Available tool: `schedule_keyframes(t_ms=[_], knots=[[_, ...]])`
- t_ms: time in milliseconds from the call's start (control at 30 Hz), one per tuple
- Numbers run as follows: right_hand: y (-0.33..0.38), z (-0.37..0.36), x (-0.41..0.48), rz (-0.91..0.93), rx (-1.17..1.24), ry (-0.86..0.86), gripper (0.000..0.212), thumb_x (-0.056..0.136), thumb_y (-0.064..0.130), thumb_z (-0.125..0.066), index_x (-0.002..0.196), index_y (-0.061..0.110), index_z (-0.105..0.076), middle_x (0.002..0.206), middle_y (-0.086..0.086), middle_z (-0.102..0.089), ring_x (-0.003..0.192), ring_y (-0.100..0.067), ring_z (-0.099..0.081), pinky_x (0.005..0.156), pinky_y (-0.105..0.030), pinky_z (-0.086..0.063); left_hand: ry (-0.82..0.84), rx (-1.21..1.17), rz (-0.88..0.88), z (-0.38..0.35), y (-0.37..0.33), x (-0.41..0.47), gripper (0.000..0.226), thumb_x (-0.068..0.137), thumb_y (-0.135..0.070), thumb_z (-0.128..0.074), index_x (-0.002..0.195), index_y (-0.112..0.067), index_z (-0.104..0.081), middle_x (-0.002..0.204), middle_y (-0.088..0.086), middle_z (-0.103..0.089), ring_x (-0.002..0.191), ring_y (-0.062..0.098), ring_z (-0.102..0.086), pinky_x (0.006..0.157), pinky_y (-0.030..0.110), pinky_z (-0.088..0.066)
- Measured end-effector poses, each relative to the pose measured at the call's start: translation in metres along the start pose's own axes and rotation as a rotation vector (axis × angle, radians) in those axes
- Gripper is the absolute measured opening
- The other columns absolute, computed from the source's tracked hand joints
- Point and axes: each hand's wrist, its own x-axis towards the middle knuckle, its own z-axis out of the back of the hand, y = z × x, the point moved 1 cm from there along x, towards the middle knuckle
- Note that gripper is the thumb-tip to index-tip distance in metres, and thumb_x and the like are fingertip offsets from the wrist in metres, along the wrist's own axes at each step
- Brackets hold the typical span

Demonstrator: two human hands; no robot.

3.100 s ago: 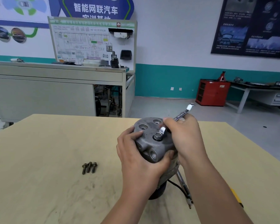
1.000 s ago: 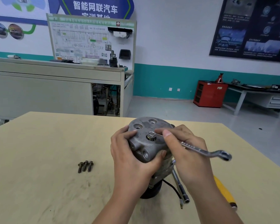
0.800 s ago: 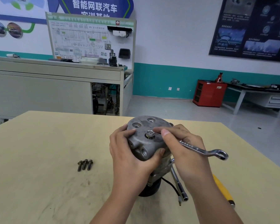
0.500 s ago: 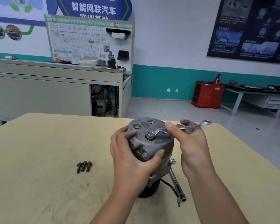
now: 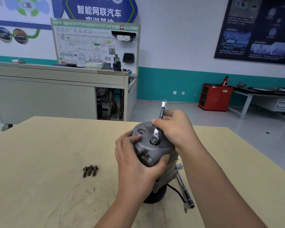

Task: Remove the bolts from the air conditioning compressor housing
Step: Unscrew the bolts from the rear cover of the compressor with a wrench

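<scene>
Compressor housing [image 5: 143, 148] well inside table edge [image 5: 92, 118], bolts [image 5: 90, 170] apart.

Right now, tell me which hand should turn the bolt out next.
Right. The right hand grips the wrench, whose ring sits on the bolt; the left hand steadies the housing.

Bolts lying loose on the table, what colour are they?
The bolts are dark, brownish metal; the head view shows them best.

The left hand [image 5: 135, 162] clasps the compressor housing [image 5: 148, 145], fingers curled over its top edge, thumb pressed against its near face. Just beyond, the right hand [image 5: 174, 127] grips the wrench [image 5: 160, 116], forearm reaching in from the lower right.
</scene>
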Motion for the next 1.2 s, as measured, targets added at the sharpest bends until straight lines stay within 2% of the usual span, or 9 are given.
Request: schedule_keyframes(t_ms=[133, 233, 433, 567, 667, 800, 967, 1067, 1200], knots=[[0.008, -0.009, -0.006, 0.085, -0.172, 0.089, 0.012, 0.079, 0.022, -0.067, 0.088, 0.027, -0.062, 0.089, -0.002, -0.069, 0.097, -0.033, -0.062, 0.096, -0.055, -0.041, 0.032, 0.009, -0.004, -0.003, -0.003, 0.001, 0.058, 0.05, -0.055, -0.065, 0.1, -0.047, -0.035, 0.125, -0.026, -0.031, 0.122, 0.012, -0.041, 0.099, 0.039, -0.042], [0.011, -0.01, -0.017, 0.141, -0.215, 0.113, 0.036, 0.081, 0.021, -0.066, 0.115, 0.032, -0.064, 0.084, 0.008, -0.066, 0.097, -0.025, -0.061, 0.095, -0.049, -0.043, 0.045, -0.011, -0.007, -0.004, -0.002, 0.002, 0.059, 0.051, -0.053, -0.066, 0.101, -0.046, -0.037, 0.123, -0.02, -0.036, 0.122, 0.011, -0.042, 0.098, 0.04, -0.043], [0.009, -0.012, -0.039, 0.345, -0.28, 0.025, 0.006, 0.078, 0.039, -0.07, 0.08, 0.036, -0.064, 0.08, 0.009, -0.06, 0.094, -0.022, -0.055, 0.087, -0.043, -0.046, 0.038, -0.026, 0.021, -0.004, 0.002, 0.002, 0.06, 0.047, -0.048, -0.068, 0.099, -0.044, -0.039, 0.115, -0.025, -0.036, 0.114, 0.012, -0.045, 0.091, 0.04, -0.047], [0.002, -0.011, -0.047, 0.531, -0.334, -0.033, 0.013, 0.079, 0.041, -0.069, 0.082, 0.028, -0.069, 0.082, 0.01, -0.064, 0.088, -0.014, -0.052, 0.087, -0.039, -0.038, 0.045, -0.004, 0.019, -0.004, 0.003, 0.002, 0.065, 0.048, -0.045, -0.073, 0.103, -0.046, -0.038, 0.11, -0.029, -0.036, 0.109, 0.012, -0.048, 0.088, 0.039, -0.049], [-0.008, -0.009, -0.056, 0.676, -0.315, -0.143, 0.009, 0.075, 0.031, -0.065, 0.079, 0.023, -0.068, 0.083, 0.015, -0.067, 0.082, -0.011, -0.056, 0.086, -0.029, -0.033, 0.047, -0.034, 0.001, -0.004, 0.001, 0.004, 0.064, 0.052, -0.046, -0.07, 0.103, -0.063, -0.035, 0.113, -0.034, -0.037, 0.111, 0.007, -0.05, 0.09, 0.035, -0.049], [-0.023, -0.005, -0.067, 0.793, -0.236, -0.289, 0.019, 0.075, 0.026, -0.058, 0.084, 0.016, -0.072, 0.089, 0.008, -0.066, 0.092, -0.009, -0.05, 0.086, -0.029, -0.036, 0.022, -0.085, 0.018, -0.006, 0.0, 0.003, 0.056, 0.054, -0.047, -0.066, 0.096, -0.068, -0.035, 0.118, -0.032, -0.037, 0.113, 0.008, -0.052, 0.092, 0.037, -0.05], [-0.038, 0.003, -0.076, 0.747, -0.067, -0.307, 0.027, 0.074, 0.005, -0.068, 0.096, 0.019, -0.073, 0.1, 0.014, -0.064, 0.102, -0.015, -0.053, 0.083, -0.049, -0.046, 0.015, -0.069, -0.009, -0.004, 0.005, 0.0, 0.056, 0.059, -0.037, -0.074, 0.1, -0.053, -0.04, 0.122, -0.032, -0.035, 0.123, 0.013, -0.046, 0.099, 0.042, -0.044], [-0.043, 0.006, -0.079, 0.733, -0.026, -0.3, 0.027, 0.079, 0.016, -0.063, 0.103, 0.028, -0.069, 0.103, 0.017, -0.065, 0.108, -0.019, -0.051, 0.091, -0.035, -0.044, 0.001, -0.069, 0.0, -0.004, 0.001, 0.001, 0.056, 0.055, -0.053, -0.067, 0.103, -0.039, -0.044, 0.121, -0.029, -0.036, 0.124, 0.008, -0.043, 0.101, 0.038, -0.042], [-0.048, 0.004, -0.079, 0.464, 0.295, -0.295, 0.02, 0.08, 0.03, -0.063, 0.096, 0.039, -0.072, 0.107, 0.008, -0.064, 0.112, -0.011, -0.056, 0.093, -0.015, -0.042, -0.007, -0.045, -0.019, -0.003, -0.002, 0.0, 0.061, 0.049, -0.057, -0.068, 0.101, -0.038, -0.043, 0.123, -0.029, -0.036, 0.124, 0.005, -0.04, 0.101, 0.024, -0.037]])
